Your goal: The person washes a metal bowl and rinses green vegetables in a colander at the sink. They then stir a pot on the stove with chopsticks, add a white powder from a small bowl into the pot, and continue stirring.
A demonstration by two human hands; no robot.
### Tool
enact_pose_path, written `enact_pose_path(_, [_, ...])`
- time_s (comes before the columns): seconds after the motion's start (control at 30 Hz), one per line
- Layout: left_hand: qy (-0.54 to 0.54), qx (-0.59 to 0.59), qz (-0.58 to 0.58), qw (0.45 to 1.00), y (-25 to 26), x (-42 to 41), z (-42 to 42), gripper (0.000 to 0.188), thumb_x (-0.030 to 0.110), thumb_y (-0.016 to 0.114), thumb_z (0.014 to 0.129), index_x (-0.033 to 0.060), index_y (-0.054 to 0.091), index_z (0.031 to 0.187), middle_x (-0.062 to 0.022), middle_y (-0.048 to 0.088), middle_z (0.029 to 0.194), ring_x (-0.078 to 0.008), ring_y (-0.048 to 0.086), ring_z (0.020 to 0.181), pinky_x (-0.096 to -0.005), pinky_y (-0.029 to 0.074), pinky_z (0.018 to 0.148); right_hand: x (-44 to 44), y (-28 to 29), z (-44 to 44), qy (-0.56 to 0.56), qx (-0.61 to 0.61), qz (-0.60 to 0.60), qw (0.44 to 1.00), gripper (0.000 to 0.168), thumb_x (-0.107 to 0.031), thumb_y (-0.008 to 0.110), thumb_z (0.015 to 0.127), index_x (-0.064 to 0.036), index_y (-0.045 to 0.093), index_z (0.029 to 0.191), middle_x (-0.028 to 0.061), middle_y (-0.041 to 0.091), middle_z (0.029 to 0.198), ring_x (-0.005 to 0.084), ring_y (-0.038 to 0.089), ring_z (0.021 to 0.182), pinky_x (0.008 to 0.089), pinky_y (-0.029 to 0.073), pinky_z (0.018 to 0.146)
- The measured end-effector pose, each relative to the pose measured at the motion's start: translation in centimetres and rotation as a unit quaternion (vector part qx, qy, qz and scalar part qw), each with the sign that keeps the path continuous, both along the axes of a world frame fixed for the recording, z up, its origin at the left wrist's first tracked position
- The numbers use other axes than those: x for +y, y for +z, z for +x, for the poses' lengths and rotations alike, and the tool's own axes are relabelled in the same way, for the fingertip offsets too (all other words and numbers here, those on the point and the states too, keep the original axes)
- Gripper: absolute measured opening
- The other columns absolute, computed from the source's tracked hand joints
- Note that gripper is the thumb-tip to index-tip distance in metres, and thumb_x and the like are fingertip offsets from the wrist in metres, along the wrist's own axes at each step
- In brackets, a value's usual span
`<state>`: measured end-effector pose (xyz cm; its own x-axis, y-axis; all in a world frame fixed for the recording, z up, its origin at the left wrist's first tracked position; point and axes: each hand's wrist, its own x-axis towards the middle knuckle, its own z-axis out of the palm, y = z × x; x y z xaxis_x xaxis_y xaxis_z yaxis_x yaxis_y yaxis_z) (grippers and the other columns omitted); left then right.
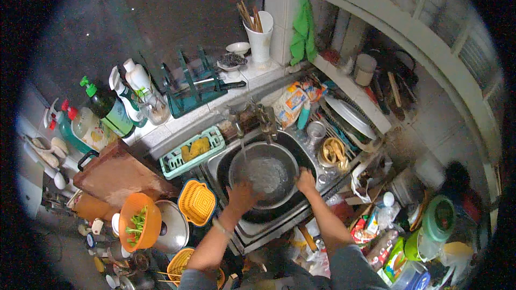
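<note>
A round metal basin (291, 154) holding rippling water sits in the stainless steel sink (250, 238), under the faucet (238, 128), whose stream of water (243, 149) falls into it. My left hand (243, 196) reaches over the basin's near left rim, fingers blurred at the water; whether they hold anything is hidden. On the right side, my right hand (306, 180) is closed around the basin's rim.
Left of the sink are a sponge holder (217, 140), a yellow basket (197, 202), a metal lid (174, 225) and an orange bowl (151, 217) with leafy greens. Cups and a dish rack (358, 149) border the right. A knife (233, 85) lies on the ledge.
</note>
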<state>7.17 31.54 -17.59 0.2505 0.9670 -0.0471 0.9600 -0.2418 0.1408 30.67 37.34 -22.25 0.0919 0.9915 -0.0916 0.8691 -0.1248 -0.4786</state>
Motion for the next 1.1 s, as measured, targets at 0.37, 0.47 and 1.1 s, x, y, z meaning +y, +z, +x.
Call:
enact_pose_path(0.37, [-0.002, -0.158, 0.361, 0.919, 15.7, 7.6, -0.4, 0.037, 0.012, 0.057, 0.065, 0.0021, 0.044, 0.099, -0.0164, 0.043, 0.103, -0.0319, 0.040, 0.096, -0.0407, 0.030, 0.082, -2.3, -8.4, -3.9, -0.237, 0.525, -0.107, 0.810, 0.018, -0.009, 0.053, 0.070, -0.002, 0.052, 0.087, 0.0061, 0.053, 0.076, 0.0162, 0.049, 0.061, 0.0265, 0.038, 0.047])
enact_pose_path(0.47, [-0.063, -0.111, 0.336, 0.933, 15.7, 11.8, 2.0, 0.038, 0.016, 0.059, 0.064, 0.0039, 0.045, 0.098, -0.0138, 0.045, 0.098, -0.0292, 0.041, 0.096, -0.0436, 0.027, 0.085, -1.4, -13.7, -0.3, -0.161, 0.703, -0.010, 0.693, 0.012, -0.003, 0.049, 0.070, -0.004, 0.053, 0.081, 0.0031, 0.054, 0.073, 0.0145, 0.048, 0.058, 0.0250, 0.038, 0.050])
enact_pose_path(1.1, [0.049, -0.382, 0.239, 0.892, 16.1, -4.2, -7.6, 0.019, 0.001, 0.055, 0.067, 0.0002, 0.049, 0.084, -0.0128, 0.051, 0.089, -0.0252, 0.049, 0.086, -0.0308, 0.037, 0.076, -8.1, 0.5, 2.3, -0.205, 0.680, -0.030, 0.704, 0.017, 0.002, 0.044, 0.070, -0.005, 0.050, 0.084, 0.0036, 0.054, 0.078, 0.0158, 0.051, 0.067, 0.0284, 0.043, 0.059])
